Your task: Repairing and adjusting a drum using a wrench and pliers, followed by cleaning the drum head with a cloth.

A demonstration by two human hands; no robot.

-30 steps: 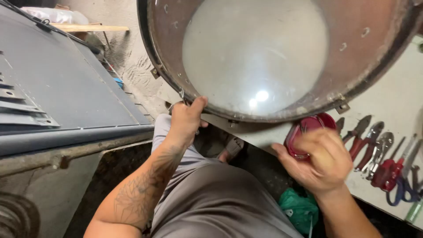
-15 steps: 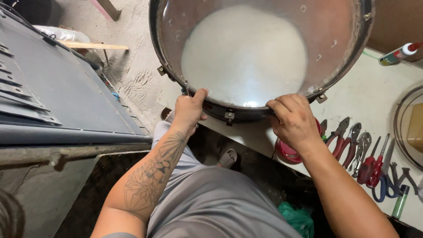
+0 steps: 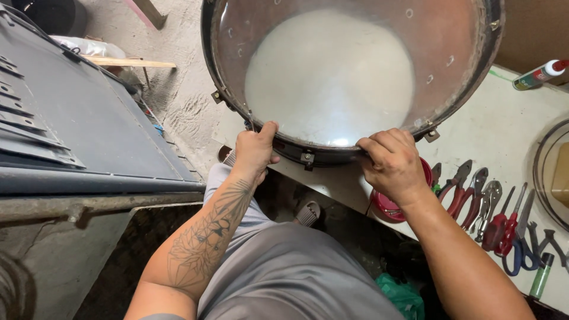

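Gripping drum [image 3: 349, 77] by its near rim: left hand [image 3: 255, 151] and right hand [image 3: 392, 166] both clenched on it. Drum sits on bench [image 3: 504, 124] edge, pliers [image 3: 468, 192] just right.

Rough grey concrete floor [image 3: 178, 89] at eleven o'clock, dark grey metal cabinet [image 3: 77, 136] filling nine o'clock, pale worktop [image 3: 504, 124] at three o'clock, wooden plank [image 3: 130, 62] at ten o'clock, dark gritty ground [image 3: 118, 261] at seven o'clock, brown wall [image 3: 533, 29] at one o'clock.
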